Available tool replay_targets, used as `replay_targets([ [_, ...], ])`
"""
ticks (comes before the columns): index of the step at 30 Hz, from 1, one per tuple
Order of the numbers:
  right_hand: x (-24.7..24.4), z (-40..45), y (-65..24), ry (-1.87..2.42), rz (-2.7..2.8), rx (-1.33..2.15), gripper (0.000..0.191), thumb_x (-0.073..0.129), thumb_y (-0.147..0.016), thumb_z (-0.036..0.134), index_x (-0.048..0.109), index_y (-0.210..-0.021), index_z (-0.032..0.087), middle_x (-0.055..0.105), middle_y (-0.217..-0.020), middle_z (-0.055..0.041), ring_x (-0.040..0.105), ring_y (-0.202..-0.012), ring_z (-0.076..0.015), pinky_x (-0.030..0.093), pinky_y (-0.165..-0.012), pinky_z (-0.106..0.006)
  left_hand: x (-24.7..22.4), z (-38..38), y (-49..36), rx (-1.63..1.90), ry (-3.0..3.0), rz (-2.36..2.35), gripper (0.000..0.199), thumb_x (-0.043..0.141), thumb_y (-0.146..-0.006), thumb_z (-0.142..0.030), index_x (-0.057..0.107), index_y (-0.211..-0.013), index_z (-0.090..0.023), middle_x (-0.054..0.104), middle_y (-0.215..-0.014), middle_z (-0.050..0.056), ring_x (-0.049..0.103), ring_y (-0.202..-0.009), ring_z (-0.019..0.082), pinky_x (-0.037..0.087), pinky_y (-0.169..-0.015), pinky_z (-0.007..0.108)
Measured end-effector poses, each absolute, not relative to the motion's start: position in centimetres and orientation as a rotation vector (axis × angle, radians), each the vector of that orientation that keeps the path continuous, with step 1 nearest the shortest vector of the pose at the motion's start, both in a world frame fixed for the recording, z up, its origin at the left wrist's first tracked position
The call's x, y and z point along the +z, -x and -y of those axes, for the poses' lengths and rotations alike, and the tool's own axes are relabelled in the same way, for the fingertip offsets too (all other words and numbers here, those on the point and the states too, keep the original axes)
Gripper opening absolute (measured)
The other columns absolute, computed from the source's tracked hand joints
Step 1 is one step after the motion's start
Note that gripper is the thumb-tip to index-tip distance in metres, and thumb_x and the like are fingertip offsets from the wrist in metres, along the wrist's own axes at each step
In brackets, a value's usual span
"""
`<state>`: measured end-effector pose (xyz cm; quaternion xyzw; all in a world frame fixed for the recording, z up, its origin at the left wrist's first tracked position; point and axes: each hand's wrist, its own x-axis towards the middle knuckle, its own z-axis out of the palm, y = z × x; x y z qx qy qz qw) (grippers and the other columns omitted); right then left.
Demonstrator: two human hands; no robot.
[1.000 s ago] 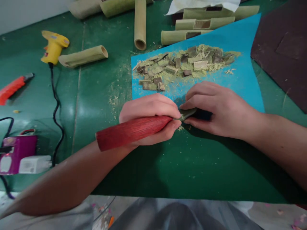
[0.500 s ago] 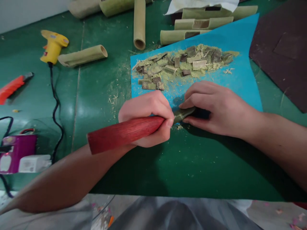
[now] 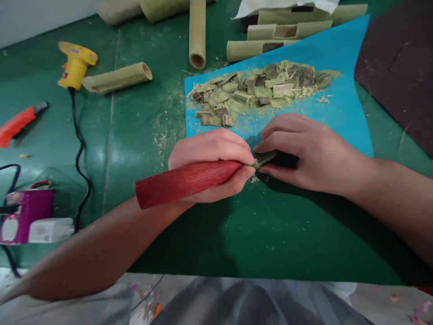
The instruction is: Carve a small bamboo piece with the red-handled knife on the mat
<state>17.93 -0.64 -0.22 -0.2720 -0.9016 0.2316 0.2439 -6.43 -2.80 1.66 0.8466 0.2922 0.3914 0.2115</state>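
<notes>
My left hand is closed around a red wooden-handled tool. The handle's wide end points left toward me, and its narrow end runs between thumb and fingers; the working end is hidden or too small to make out. Between the thumb and fingers of my right hand is a small green bamboo piece, low over the lower edge of a blue sheet. The fingertips of my left hand meet the left end of this piece and cover part of it.
Bamboo chips and sawdust lie on the blue sheet. Several notched bamboo tubes are behind it. To the left are a bamboo offcut, a yellow corded tool, an orange cutter and a purple power adapter.
My left hand and the red handle have slid a little to the right, covering more of the bamboo piece. My right hand has stayed nearly still.
</notes>
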Motion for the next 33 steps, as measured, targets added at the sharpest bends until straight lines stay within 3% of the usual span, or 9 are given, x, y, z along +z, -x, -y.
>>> replay_targets([
  [9, -0.26, 0.67, -17.84, 0.776, 2.445, 0.669, 0.009, 0.063, -0.099, 0.030, 0.069, -0.095, 0.024, 0.068, -0.102, -0.0081, 0.064, -0.099, -0.0258, 0.050, -0.085, -0.040, 1.72, 3.08, 6.24, 1.124, -2.314, -0.867, 0.007, 0.075, -0.087, -0.017, 0.072, -0.083, -0.023, 0.079, -0.081, -0.001, 0.075, -0.073, 0.011, 0.064, -0.072, 0.022],
  [33, -0.44, 0.67, -17.79, 0.766, 2.439, 0.637, 0.008, 0.064, -0.099, 0.032, 0.068, -0.097, 0.025, 0.069, -0.101, -0.0078, 0.065, -0.098, -0.0261, 0.053, -0.085, -0.042, 1.68, 2.69, 6.47, 1.089, -2.380, -0.815, 0.007, 0.075, -0.089, -0.019, 0.073, -0.088, -0.025, 0.081, -0.088, -0.002, 0.077, -0.077, 0.012, 0.065, -0.075, 0.024],
])
